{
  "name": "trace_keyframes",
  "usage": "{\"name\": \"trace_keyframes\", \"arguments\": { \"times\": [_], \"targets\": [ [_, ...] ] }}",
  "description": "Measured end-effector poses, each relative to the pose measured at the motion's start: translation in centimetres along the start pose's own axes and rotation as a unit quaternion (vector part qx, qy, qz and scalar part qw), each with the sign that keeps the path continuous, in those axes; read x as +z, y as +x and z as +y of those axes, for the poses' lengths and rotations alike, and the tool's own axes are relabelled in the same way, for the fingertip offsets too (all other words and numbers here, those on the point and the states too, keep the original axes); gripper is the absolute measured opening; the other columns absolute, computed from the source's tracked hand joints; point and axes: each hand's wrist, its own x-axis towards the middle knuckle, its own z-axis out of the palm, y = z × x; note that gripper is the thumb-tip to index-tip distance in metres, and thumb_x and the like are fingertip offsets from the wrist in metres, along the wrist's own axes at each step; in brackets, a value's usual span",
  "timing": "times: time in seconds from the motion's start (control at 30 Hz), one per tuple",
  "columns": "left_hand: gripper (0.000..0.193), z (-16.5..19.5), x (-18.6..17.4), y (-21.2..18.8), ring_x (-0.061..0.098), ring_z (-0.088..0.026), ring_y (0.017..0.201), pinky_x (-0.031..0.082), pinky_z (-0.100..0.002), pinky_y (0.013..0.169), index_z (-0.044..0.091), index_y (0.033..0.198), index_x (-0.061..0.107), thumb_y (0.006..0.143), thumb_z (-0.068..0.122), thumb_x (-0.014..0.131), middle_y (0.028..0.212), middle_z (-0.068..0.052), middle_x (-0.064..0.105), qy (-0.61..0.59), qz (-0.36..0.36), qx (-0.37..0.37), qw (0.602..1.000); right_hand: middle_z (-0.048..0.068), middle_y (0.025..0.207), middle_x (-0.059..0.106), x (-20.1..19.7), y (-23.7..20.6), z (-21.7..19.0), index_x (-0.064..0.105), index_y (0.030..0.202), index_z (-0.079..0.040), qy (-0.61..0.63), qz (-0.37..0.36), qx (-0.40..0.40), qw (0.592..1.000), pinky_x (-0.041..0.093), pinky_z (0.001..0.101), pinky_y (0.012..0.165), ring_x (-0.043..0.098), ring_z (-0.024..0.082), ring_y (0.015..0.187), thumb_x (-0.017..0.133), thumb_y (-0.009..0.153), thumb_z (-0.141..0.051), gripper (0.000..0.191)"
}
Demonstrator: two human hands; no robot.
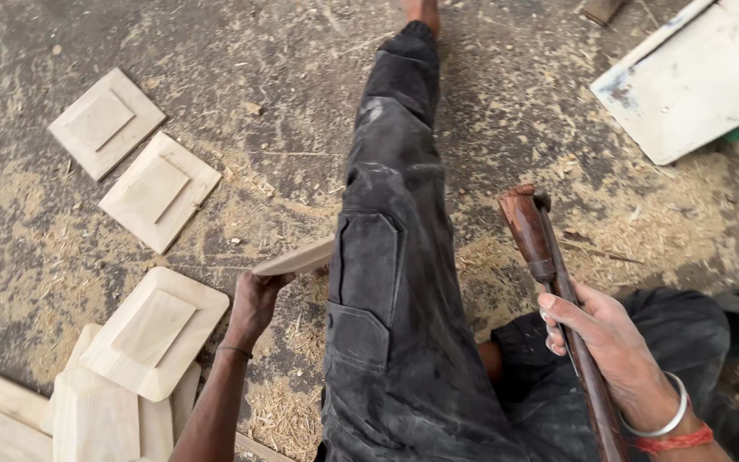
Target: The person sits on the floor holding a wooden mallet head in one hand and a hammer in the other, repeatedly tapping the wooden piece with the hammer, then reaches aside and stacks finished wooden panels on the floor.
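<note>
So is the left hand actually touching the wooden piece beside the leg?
Touching. The head view shows the left hand with its fingers closed on the near end of the wooden piece, lifting it off the floor.

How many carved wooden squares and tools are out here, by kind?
Raised-centre wooden squares lying whole on the floor: 3
Wooden piece in the left hand: 1
Tool in the right hand: 1
Total: 5, not counting the partly hidden stack.

Pale matt wooden panel (pixel 297 258), dark glossy wooden tool handle (pixel 549 257), sawdust-strewn rough floor (pixel 36 222).
</note>
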Motion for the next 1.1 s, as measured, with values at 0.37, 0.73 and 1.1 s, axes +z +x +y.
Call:
{"name": "trace_keyframes", "arguments": {
  "times": [0.37,0.73,1.1],
  "targets": [
    [0.021,2.5,1.0,1.8,0.076,-0.013,0.079,0.066,-0.035,0.067,0.013,0.116,0.078,0.098,0.015,0.068,0.102,-0.009,0.082,-0.011,0.000,0.036,0.999,0.001,0.077,0.055,-1.1,-4.0,0.0,0.066,0.108,0.002,0.009,0.016,-0.029,0.999,0.048,0.0267,0.053,0.053,0.010,0.061,0.071,0.093,-0.023,0.030],
    [0.048,5.2,8.1,5.1,0.031,-0.007,0.062,0.035,-0.027,0.053,0.022,0.074,0.038,0.118,0.039,0.039,0.073,0.006,0.034,-0.228,0.011,-0.016,0.974,0.001,0.076,0.056,-0.9,-3.8,0.3,0.067,0.108,0.002,-0.004,0.019,-0.031,0.999,0.048,0.0267,0.053,0.054,0.010,0.059,0.073,0.092,-0.026,0.033],
    [0.040,8.1,6.9,3.5,0.046,-0.008,0.048,0.039,-0.026,0.042,0.012,0.073,0.062,0.104,0.031,0.047,0.062,0.004,0.053,-0.254,-0.046,-0.015,0.966,0.002,0.075,0.058,0.0,-5.0,-0.3,0.065,0.102,0.000,-0.029,0.014,-0.042,0.999,0.049,0.0263,0.052,0.057,0.011,0.058,0.074,0.090,-0.026,0.030]
  ]
}}
